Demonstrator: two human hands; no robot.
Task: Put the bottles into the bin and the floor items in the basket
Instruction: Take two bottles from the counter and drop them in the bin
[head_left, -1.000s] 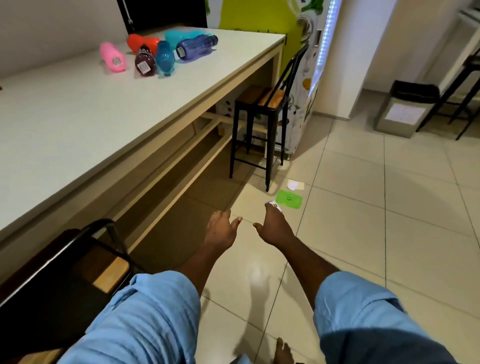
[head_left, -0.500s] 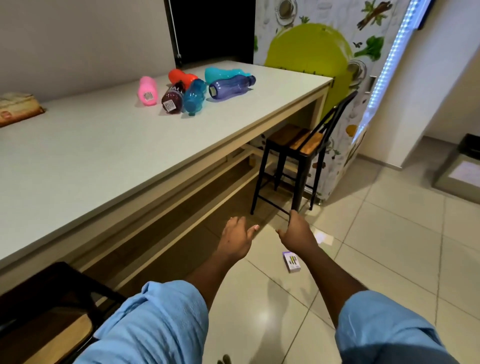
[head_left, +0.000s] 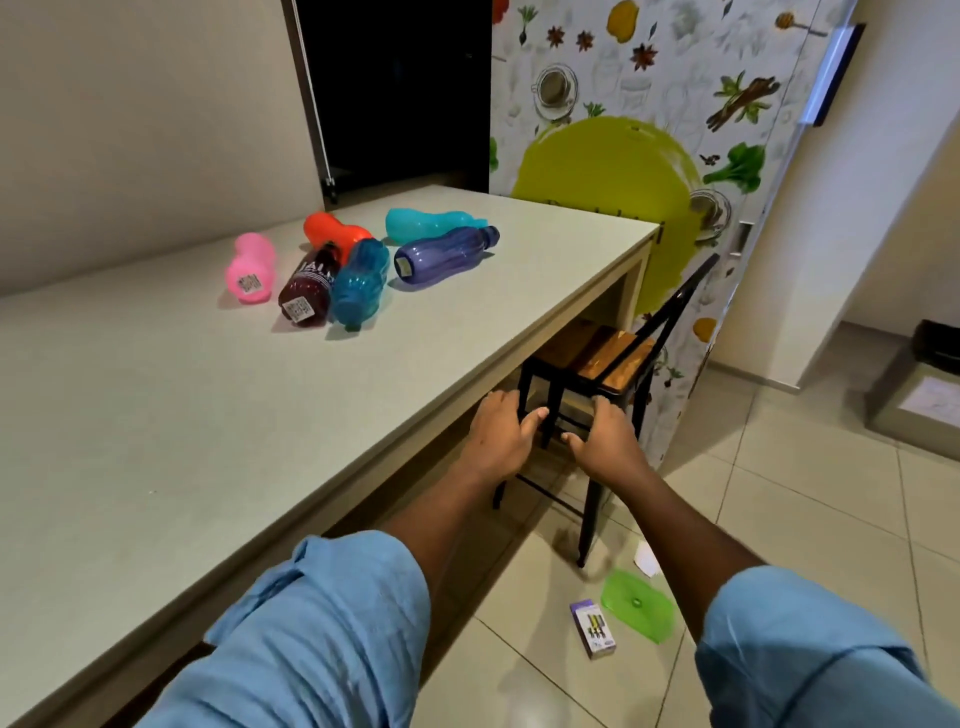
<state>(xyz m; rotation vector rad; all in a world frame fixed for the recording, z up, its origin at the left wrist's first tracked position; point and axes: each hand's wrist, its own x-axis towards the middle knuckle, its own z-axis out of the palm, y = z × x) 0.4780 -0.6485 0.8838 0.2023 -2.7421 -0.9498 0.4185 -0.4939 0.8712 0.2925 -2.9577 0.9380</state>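
Nothing looks sorted yet: six bottles (head_left: 358, 265) lie on the table (head_left: 156, 415) at ten o'clock. A small box (head_left: 593, 628) and green lid (head_left: 638, 604) lie on the floor at five o'clock. Both the left hand (head_left: 498, 441) and right hand (head_left: 605, 441) are empty, fingers loosely spread.

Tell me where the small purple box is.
The purple box lies on the floor tiles at lower right, just left of the green lid, near the stool's front leg.

Six bottles lay on their sides in a cluster on the counter (head_left: 208, 415): a pink bottle (head_left: 250, 266), an orange one (head_left: 332, 232), a dark red one (head_left: 309, 292) with a label, a blue one (head_left: 360, 283) touching it, a teal one (head_left: 431, 223) and a purple one (head_left: 444, 254). On the floor lay a green lid (head_left: 638, 604), a small purple box (head_left: 592, 629) just beside it, and a white scrap (head_left: 645, 558).
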